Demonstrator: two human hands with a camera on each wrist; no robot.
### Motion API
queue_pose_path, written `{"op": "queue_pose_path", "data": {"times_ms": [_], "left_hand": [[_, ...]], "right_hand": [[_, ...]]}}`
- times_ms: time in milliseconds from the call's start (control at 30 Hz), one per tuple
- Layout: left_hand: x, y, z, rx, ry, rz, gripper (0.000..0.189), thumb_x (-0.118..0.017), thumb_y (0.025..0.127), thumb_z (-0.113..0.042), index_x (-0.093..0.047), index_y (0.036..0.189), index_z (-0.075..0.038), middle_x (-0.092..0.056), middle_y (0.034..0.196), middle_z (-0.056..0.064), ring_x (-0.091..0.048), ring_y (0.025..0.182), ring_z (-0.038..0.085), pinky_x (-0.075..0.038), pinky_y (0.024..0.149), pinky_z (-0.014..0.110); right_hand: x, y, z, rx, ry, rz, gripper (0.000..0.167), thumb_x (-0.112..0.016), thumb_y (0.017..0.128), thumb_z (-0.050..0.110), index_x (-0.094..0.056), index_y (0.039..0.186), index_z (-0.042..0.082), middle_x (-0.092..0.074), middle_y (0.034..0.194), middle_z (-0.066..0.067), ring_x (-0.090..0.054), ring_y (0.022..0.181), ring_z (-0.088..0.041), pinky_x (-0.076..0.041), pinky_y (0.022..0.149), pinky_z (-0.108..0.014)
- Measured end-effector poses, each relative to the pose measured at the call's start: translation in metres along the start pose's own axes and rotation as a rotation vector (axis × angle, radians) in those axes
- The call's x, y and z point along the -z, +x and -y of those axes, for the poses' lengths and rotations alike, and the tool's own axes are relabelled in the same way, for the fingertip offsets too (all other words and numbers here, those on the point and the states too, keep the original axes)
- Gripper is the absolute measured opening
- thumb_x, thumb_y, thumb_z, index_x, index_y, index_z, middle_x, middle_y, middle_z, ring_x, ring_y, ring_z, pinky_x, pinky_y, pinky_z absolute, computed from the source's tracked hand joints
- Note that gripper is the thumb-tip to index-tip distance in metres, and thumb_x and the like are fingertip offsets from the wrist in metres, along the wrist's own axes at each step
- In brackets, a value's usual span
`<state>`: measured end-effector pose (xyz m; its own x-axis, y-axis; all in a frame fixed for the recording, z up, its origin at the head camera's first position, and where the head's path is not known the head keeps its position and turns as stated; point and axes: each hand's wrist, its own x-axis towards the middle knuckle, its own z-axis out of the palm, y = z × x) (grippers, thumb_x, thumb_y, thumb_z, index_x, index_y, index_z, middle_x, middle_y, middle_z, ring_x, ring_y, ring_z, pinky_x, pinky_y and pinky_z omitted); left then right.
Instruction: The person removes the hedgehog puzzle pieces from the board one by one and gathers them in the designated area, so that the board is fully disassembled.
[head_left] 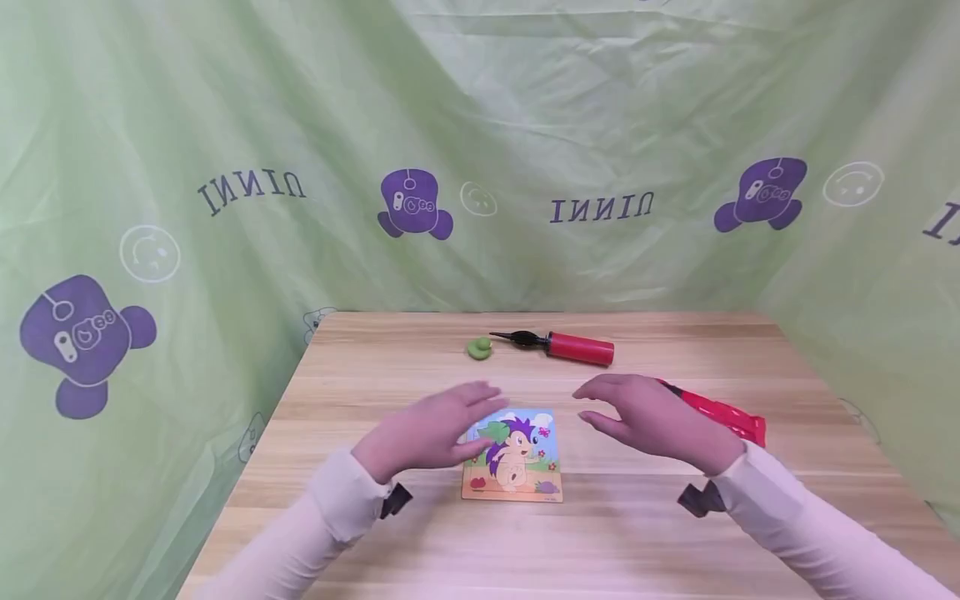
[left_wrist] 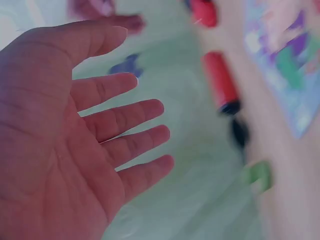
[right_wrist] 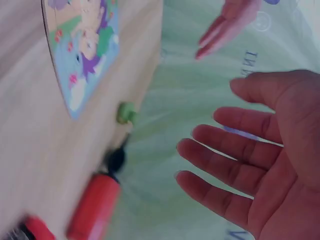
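My left hand (head_left: 431,429) hovers over the left side of a square picture puzzle (head_left: 517,458), covering part of its upper left edge in the head view. The puzzle shows a purple-spined hedgehog and lies flat on the table. To its right my right hand (head_left: 648,417) is held above the table, palm turned inward. Both wrist views show the fingers spread and relaxed, with nothing in either the left hand (left_wrist: 95,120) or the right hand (right_wrist: 260,150). Beyond the right hand lies a red packet-like item (head_left: 723,412) with a black end, partly hidden by that hand.
A red hand pump (head_left: 577,348) with a black nozzle lies near the wooden table's (head_left: 390,358) back edge. Beside its tip sits a small green curled object (head_left: 480,348). A green printed curtain (head_left: 510,125) hangs behind and along both sides.
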<state>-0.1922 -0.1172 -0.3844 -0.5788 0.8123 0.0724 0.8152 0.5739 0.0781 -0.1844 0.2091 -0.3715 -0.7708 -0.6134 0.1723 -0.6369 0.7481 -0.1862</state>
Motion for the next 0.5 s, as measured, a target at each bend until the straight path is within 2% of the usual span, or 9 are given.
{"op": "queue_pose_path", "data": {"times_ms": [100, 267, 367, 500], "left_hand": [[-0.025, 0.01, -0.001, -0.032, -0.033, 0.052, 0.054, -0.054, 0.101, -0.036, -0.049, 0.148, -0.012, -0.052, 0.15, 0.011, -0.048, 0.141, 0.024, -0.041, 0.117, 0.037], [-0.058, 0.021, -0.001, -0.048, -0.006, 0.058, 0.047, -0.056, 0.099, -0.03, -0.056, 0.142, -0.01, -0.058, 0.143, 0.01, -0.055, 0.134, 0.022, -0.045, 0.113, 0.034], [-0.07, 0.023, -0.003, -0.024, 0.004, 0.075, 0.047, -0.055, 0.099, -0.028, -0.057, 0.141, -0.009, -0.057, 0.144, 0.012, -0.054, 0.134, 0.024, -0.045, 0.113, 0.035], [-0.079, 0.022, -0.008, 0.016, -0.042, 0.114, 0.048, -0.053, 0.099, -0.028, -0.054, 0.145, -0.014, -0.049, 0.152, 0.014, -0.047, 0.142, 0.027, -0.041, 0.117, 0.037]], "right_hand": [[-0.02, 0.014, -0.005, -0.033, 0.076, 0.027, 0.029, -0.071, 0.093, 0.031, -0.073, 0.117, 0.016, -0.075, 0.11, 0.001, -0.071, 0.097, -0.015, -0.06, 0.085, -0.037], [-0.052, 0.037, -0.014, -0.046, 0.168, 0.072, 0.021, -0.072, 0.09, 0.017, -0.075, 0.11, 0.009, -0.075, 0.097, 0.001, -0.068, 0.085, -0.012, -0.058, 0.077, -0.029], [-0.066, 0.046, -0.014, -0.08, 0.193, 0.11, 0.023, -0.073, 0.089, 0.014, -0.074, 0.11, 0.005, -0.075, 0.095, -0.002, -0.066, 0.083, -0.015, -0.057, 0.077, -0.031], [-0.082, 0.054, -0.012, -0.132, 0.184, 0.127, 0.024, -0.073, 0.089, 0.014, -0.074, 0.11, 0.002, -0.075, 0.097, -0.007, -0.067, 0.086, -0.019, -0.058, 0.083, -0.038]]}}
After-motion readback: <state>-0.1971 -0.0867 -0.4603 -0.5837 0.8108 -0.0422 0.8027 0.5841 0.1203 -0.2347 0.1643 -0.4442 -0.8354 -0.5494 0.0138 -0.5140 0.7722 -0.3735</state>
